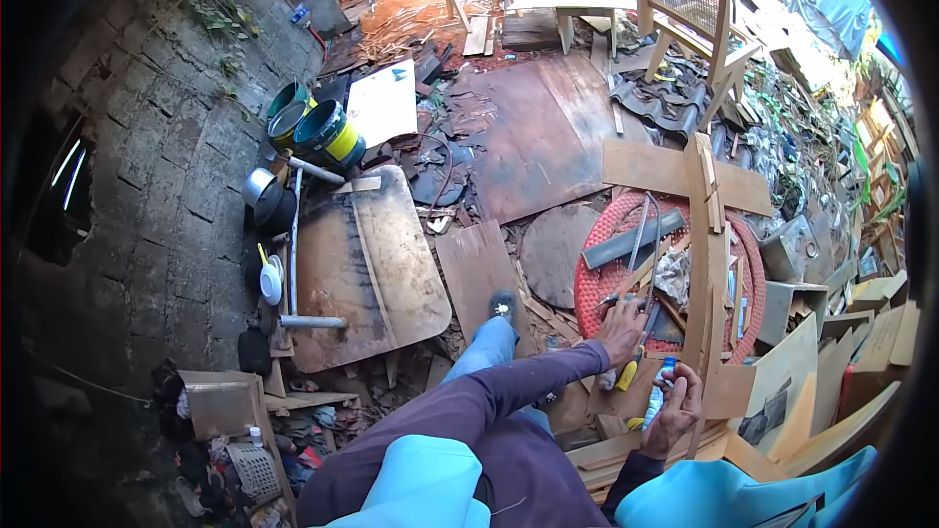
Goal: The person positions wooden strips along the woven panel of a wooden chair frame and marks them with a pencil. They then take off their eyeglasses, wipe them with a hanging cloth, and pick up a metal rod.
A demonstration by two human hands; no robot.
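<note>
My left hand (622, 330) reaches over the near edge of a round red woven tray (589, 284), its fingers bent around something dark that I cannot make out. Just below it is a yellow-handled tool (627, 375). To the right, my right hand (675, 409) is closed on a small bottle with a blue cap (653, 403). A long upright wooden piece (700, 293) stands beside that hand and crosses the tray. In the tray lie a grey bar (634, 241), wood strips and a crumpled clear plastic bag (673, 274).
A stained board (391, 264) lies at the left, near paint buckets (328, 135) and a block wall (166, 166). Wooden chairs (685, 15) stand at the back. Wood pieces (787, 372) crowd the right, and my shoe (503, 306) is on a floor board.
</note>
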